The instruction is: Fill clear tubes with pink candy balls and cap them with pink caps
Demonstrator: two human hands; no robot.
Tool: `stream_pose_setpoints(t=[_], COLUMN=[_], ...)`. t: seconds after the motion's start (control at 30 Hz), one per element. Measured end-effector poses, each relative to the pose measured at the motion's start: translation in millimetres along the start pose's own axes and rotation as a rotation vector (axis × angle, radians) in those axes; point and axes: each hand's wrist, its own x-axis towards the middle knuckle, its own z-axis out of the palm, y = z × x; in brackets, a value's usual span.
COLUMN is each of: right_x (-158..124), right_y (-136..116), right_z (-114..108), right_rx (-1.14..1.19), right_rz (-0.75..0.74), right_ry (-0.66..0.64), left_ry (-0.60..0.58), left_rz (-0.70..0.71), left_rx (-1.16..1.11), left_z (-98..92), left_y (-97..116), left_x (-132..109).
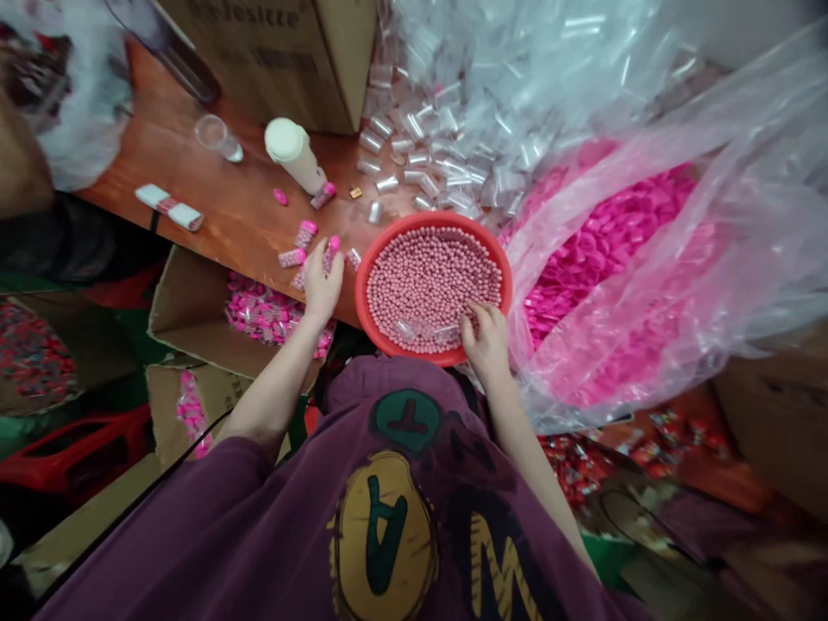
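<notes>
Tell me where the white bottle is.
In the head view, the white bottle sits on the wooden table, left of centre, between the clear cup and the clear tubes.

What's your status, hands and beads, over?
Left hand among capped tubes. Right hand in red basin of pink beads, beside clear tube. Nothing blocking.

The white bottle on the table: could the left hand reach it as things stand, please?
Probably yes: the left hand lies just short of the white bottle, only low capped tubes between.
</notes>
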Motion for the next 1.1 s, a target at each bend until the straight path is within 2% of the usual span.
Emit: stream_pose_setpoints(t=[0.1, 0.17, 0.23, 0.33, 0.4, 0.5, 0.57, 0.6, 0.67, 0.73, 0.77, 0.83, 0.9, 0.93, 0.97, 1.03, 1.1], right_x=[20.0, 38.7, 55.9, 68.4, 68.6, 66.5, 65.8, 64.6, 58.1, 44.6, 35.9, 17.7, 3.0, -1.7, -4.6, -5.5, -3.2], right_y=[6.9, 13.6, 21.1, 28.5, 29.2, 24.8, 19.7, 17.0, 11.5, 5.5, 1.8, -7.1, -16.1, -19.7, -22.3, -24.9, -26.0], right_z=[-3.8, -6.1, -6.3, -1.3, 3.5, 8.2, 8.0, 7.0, 3.7, -0.1, -1.9, -4.1, -2.3, 0.6, 4.7, 14.3, 22.3], right_rx=[-0.136, -0.227, -0.294, -0.353, -0.374, -0.384, -0.370, -0.359, -0.337, -0.318, -0.299, -0.262, -0.243, -0.241, -0.237, -0.215, -0.183], right_rz=[-0.046, -0.056, -0.053, -0.040, -0.051, -0.062, -0.044, -0.031, -0.015, -0.018, -0.042, -0.090, -0.106, -0.092, -0.071, -0.023, 0.007], right_ry=[-0.048, -0.058, -0.047, -0.050, -0.085, -0.158, -0.188, -0.194, -0.201, -0.260, -0.337, -0.490, -0.599, -0.625, -0.633, -0.612, -0.584], left_ry=[0.056, -0.011, -0.030, -0.057, -0.181, -0.456, -0.542, -0.535, -0.431, -0.269, -0.141, 0.007, 0.010, -0.060, -0.178, -0.425, -0.602], left_rz=[0.152, 0.239, 0.209, 0.070, 0.112, 0.213, 0.176, 0.142, 0.084, 0.040, 0.045, 0.235, 0.456, 0.503, 0.523, 0.524, 0.538], left_rx=[0.147, 0.170, 0.152, 0.257, 0.407, 0.633, 0.710, 0.722, 0.699, 0.667, 0.634, 0.557, 0.539, 0.560, 0.584, 0.623, 0.678], left_z=[15.5, 35.9, 53.0, 65.0, 68.1, 74.5, 80.6, 83.6, 88.3, 89.8, 88.8, 82.8, 74.4, 71.1, 69.3, 70.1, 74.3], left_y=[1.9, 5.5, 9.6, 15.0, 18.0, 21.0, 21.1, 20.1, 16.0, 9.3, 5.8, 1.4, 1.1, 1.7, 2.1, 1.9, 1.2], left_x=[8.3, 21.4, 45.3, 91.6, 117.8, 141.1, 149.8, 153.6, 161.3, 165.6, 164.0, 148.3, 114.8, 93.3, 70.7, 28.3, -4.3])
